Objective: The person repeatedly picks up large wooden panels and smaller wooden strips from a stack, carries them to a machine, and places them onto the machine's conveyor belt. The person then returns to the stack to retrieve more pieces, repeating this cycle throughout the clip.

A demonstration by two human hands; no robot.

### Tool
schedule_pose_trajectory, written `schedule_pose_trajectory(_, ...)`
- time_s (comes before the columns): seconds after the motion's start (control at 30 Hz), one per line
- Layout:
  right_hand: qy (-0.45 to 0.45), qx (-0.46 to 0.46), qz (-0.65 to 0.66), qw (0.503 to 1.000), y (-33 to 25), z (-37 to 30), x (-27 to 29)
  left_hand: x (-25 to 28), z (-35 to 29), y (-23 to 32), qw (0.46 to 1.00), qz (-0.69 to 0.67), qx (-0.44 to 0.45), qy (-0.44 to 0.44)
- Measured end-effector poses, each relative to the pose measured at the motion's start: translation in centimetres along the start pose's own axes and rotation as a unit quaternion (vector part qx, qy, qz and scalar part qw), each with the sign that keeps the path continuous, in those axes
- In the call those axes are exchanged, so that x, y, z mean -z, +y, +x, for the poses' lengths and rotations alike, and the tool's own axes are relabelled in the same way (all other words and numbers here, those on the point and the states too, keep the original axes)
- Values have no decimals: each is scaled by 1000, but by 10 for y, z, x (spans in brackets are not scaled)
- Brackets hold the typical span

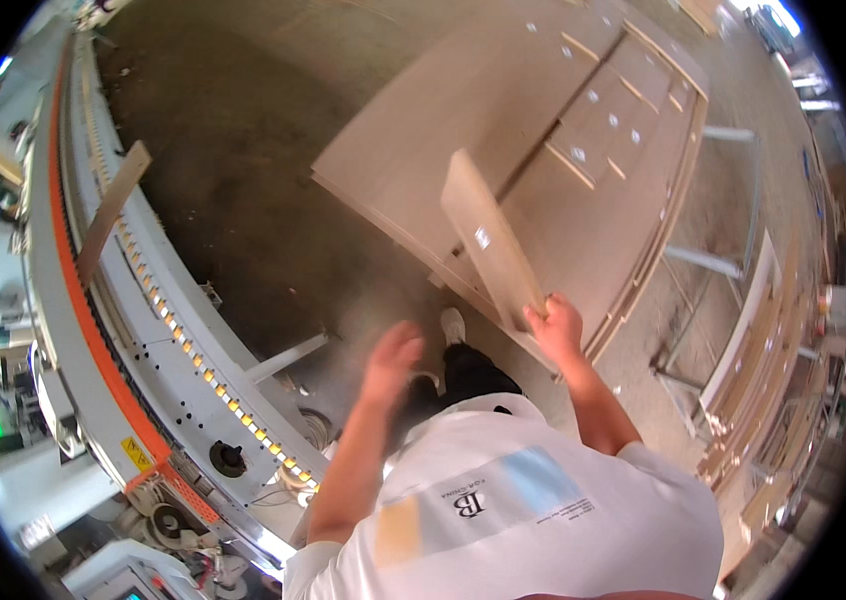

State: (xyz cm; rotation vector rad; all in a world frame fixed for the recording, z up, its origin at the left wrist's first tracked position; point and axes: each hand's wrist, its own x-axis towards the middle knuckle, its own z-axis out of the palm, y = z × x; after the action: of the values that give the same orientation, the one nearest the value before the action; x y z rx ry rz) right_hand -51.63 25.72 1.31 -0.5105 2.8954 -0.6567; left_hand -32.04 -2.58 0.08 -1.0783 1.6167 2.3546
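Closed around the near end of a board [495, 262] with the right hand [555, 328], wrapped by fingers and thumb at the edge. Tilted up from that grip, marked with a white label [483, 238] on its face, and reaching over the near side of a stack of panels [413, 140]; cannot tell whether touching it. Left of the board, in front of the body, with the left hand [395, 360]: too blurred to tell how far open or whether gripping anything. Just beyond, near the stack's edge, down to a shoe [453, 325] on the floor [213, 130]. Strewn across the stack with narrow strips [570, 165]. Farther left, along to a long machine [178, 380] with an orange band [106, 370], crossed by a plank [113, 215]. To the right, past a grey frame [703, 262], on to more panels [748, 370].
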Motion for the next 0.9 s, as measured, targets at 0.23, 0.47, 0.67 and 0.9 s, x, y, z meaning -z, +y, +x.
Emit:
schedule_pose_trajectory(0.23,24,350,63,934,-168,-39,-1,-44,-35,78,968,-188,-69,153)
schedule_pose_trajectory(0.47,-219,542,181,791,-273,-75,-6,91,-127,-11,868,-407,-195,206)
schedule_pose_trajectory(0.67,-276,513,178,793,-273,-77,-50,155,-221,-82,749,-430,-190,467)
schedule_pose_trajectory(0.9,-343,503,109,786,-264,-68,-100,215,-277,-186,652,-462,-172,576)
